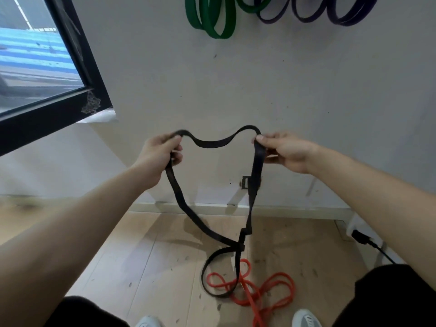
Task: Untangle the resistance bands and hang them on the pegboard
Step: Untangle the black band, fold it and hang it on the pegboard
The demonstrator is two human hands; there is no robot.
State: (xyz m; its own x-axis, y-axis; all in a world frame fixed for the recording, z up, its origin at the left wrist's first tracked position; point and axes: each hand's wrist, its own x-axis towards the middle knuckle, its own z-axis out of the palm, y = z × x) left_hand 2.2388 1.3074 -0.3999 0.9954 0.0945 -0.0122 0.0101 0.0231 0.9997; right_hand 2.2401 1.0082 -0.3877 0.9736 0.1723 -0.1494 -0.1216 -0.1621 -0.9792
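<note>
While green bands [210,20] and purple bands [313,13] already hang high on the wall, we hold a black band [210,143] up at chest height, partway through the job. Our left hand [160,152] is closed around one side of its upper loop and our right hand [280,149] pinches the other side between thumb and fingers, the two hands held apart with a slack span sagging between them. Below, the black band's two strands cross and twist near the floor, and its lower loop rests on a tangled red band [254,289] lying on the wooden floor [141,256] between our shoes. By our reckoning, the twist in the black band remains to be worked out, then it and the red one must go up. Pegs themselves sit out of frame.
</note>
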